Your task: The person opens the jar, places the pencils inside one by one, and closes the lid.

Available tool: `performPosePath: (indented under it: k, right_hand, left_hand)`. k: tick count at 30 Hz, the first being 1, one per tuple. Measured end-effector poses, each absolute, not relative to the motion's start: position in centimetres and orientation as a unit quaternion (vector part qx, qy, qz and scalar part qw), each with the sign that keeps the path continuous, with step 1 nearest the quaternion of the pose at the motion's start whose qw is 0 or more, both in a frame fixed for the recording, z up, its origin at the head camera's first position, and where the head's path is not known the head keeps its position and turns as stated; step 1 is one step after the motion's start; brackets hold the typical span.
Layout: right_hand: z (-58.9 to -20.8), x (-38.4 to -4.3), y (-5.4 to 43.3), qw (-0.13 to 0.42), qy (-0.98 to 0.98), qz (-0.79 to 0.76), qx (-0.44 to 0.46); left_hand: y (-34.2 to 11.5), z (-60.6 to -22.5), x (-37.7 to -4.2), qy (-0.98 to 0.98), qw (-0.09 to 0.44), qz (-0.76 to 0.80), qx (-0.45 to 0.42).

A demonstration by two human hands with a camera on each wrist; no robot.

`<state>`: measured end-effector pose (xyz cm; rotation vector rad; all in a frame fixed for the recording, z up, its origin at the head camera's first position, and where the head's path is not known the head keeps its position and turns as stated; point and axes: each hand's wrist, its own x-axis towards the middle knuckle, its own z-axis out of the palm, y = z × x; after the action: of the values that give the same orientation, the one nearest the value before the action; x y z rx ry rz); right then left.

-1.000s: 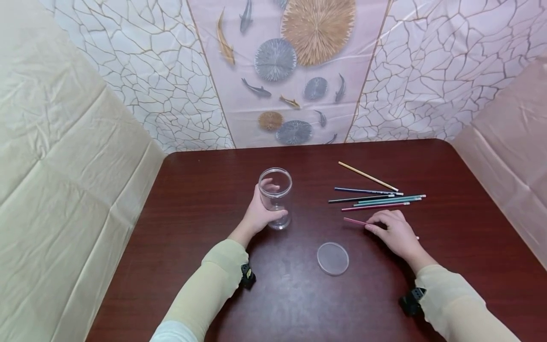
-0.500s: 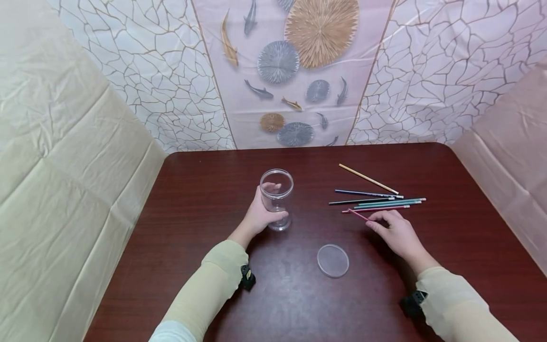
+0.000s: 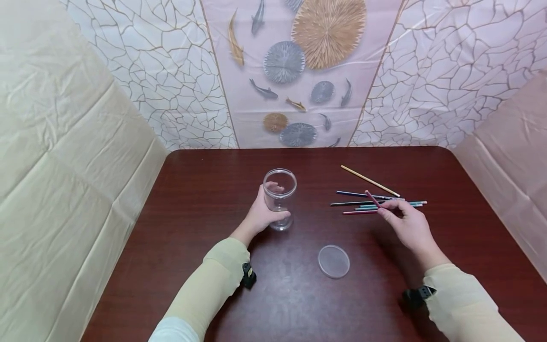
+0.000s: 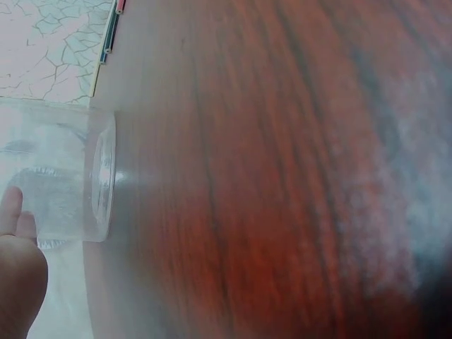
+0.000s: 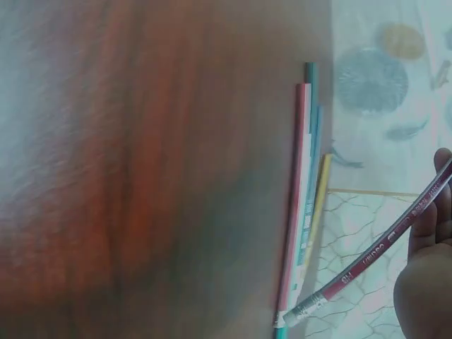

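Note:
A clear, open-topped jar (image 3: pixel 280 202) stands upright on the table. My left hand (image 3: pixel 260 211) grips it from the left, thumb across the front and fingers round the back. In the left wrist view the jar (image 4: pixel 70 169) looks see-through, with nothing inside. My right hand (image 3: pixel 408 225) pinches a dark red pencil (image 3: pixel 372 199), raised off the table and tilted. Its white eraser end (image 5: pixel 307 309) shows in the right wrist view. Beneath and behind that hand lie several pencils: a yellow pencil (image 3: pixel 369 181), a red pencil (image 3: pixel 359 213), and blue, black and teal ones, partly covered.
A round clear lid (image 3: pixel 334 261) lies flat in front, between the two arms. The dark wooden table (image 3: pixel 213 190) has patterned cloth (image 3: pixel 179 71) hanging behind it and plain cloth at both sides. Each wrist carries a small black camera (image 3: pixel 249 275).
My right hand has lifted the dark red pencil from the table, swinging its tip up and away. The left hand keeps holding the jar in place. The head view has shifted slightly.

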<state>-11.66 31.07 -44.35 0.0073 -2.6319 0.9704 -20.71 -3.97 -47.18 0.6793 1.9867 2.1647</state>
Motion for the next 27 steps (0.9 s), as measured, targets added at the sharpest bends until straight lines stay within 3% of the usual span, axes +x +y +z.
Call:
performPosePath:
  k: [13, 27]
  right_hand:
    - [-42.1, -11.6, 30.3, 0.147, -0.919, 0.365, -0.033]
    - [-40.4, -12.2, 29.2, 0.221, -0.872, 0.430, -0.076]
  left_hand:
    - [-4.4, -45.5, -20.1, 0.681, 0.080, 0.691, 0.229]
    - [-4.5, -45.9, -20.4, 0.666, 0.098, 0.704, 0.226]
